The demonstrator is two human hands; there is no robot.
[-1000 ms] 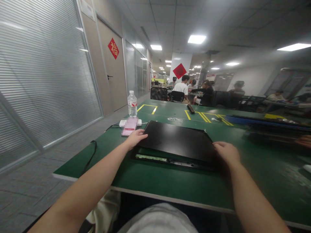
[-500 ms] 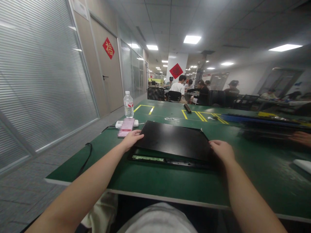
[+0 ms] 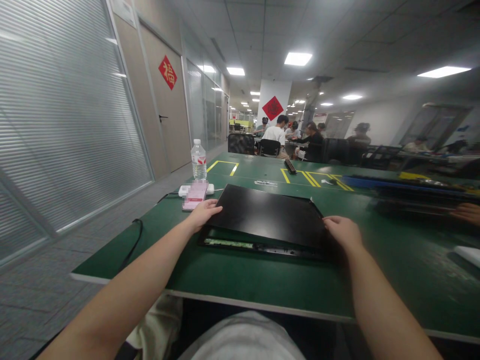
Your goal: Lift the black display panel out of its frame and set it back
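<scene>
A flat black panel (image 3: pixel 270 216) lies tilted on a dark frame (image 3: pixel 262 247) on the green table (image 3: pixel 240 280); a green circuit strip shows along the frame's near edge. My left hand (image 3: pixel 202 212) grips the panel's left edge, fingers curled over it. My right hand (image 3: pixel 342 231) holds the panel's right near corner, fingers wrapped round the edge.
A pink phone (image 3: pixel 194 196), a white power strip (image 3: pixel 183 190) and a water bottle (image 3: pixel 198 161) stand at the table's left. A black cable (image 3: pixel 135 240) hangs off that edge. Another person's hand (image 3: pixel 465 212) rests at far right. Several seated people work behind.
The view has shifted slightly left and steadied. Both hands keep their hold on the black panel, which has hardly moved.
</scene>
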